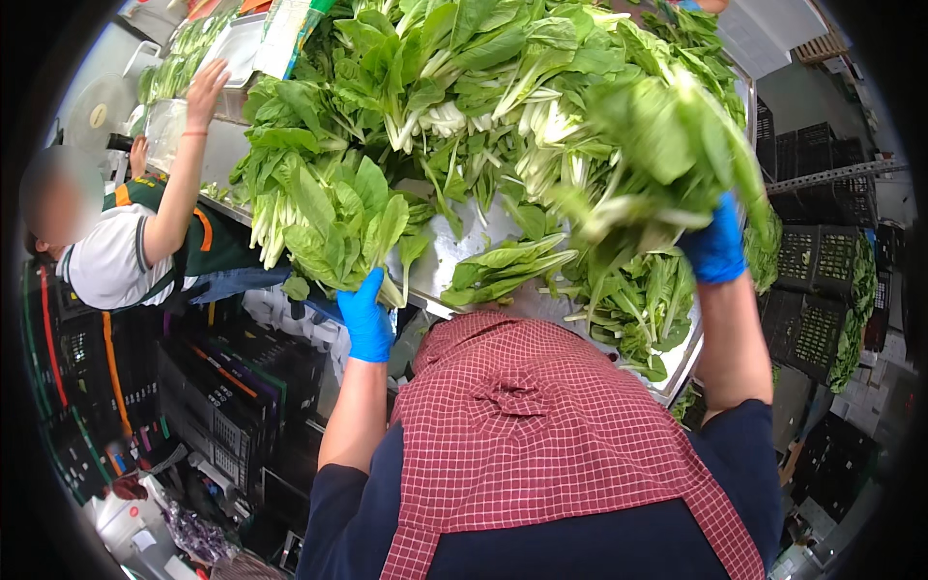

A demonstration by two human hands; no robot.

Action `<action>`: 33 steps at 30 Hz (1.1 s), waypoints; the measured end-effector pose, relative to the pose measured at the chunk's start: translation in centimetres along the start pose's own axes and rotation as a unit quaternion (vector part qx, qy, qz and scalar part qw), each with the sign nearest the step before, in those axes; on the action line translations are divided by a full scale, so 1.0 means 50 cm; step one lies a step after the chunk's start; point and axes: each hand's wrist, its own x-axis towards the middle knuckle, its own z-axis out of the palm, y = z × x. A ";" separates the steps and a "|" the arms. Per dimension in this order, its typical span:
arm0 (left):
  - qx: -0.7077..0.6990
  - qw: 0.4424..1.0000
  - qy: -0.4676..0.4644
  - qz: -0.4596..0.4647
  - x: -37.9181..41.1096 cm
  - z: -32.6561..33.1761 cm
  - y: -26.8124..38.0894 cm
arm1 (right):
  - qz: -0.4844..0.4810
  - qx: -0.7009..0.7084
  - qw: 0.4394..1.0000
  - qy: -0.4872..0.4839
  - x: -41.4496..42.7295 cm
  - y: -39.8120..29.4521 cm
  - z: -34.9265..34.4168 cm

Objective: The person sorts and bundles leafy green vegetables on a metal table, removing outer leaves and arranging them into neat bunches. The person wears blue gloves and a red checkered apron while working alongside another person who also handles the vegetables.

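Note:
My left hand (367, 315), in a blue glove, holds leafy greens (341, 225) by their stem end at the near edge of a metal table (438, 254). On the right, my right hand (714, 243), also gloved in blue, grips a large bunch of leafy greens (652, 145) that is blurred by motion; its fingers are partly hidden. Behind both hands lies a wide heap of greens with pale stems (449, 119). One loose bunch (507, 268) rests on the bare metal between my hands, and more greens (645, 312) lie near the right corner.
A co-worker (145, 232) stands at the left with a raised arm, beside a clear plastic container (167, 130). Black plastic crates (210, 406) stand at the lower left. More black crates (812, 261), some with greens, stand at the right. Part of another hand (712, 6) shows at the top.

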 end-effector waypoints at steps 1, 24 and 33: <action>0.001 1.000 0.000 0.003 -0.003 0.004 0.002 | -0.014 -0.027 1.000 0.003 0.019 -0.051 0.021; -0.016 1.000 -0.013 0.014 -0.054 0.034 0.078 | -0.030 -0.583 0.774 -0.246 0.056 0.364 0.216; -0.016 0.999 -0.008 0.026 -0.049 0.006 0.063 | -0.013 -0.708 0.673 -0.213 0.108 0.484 0.230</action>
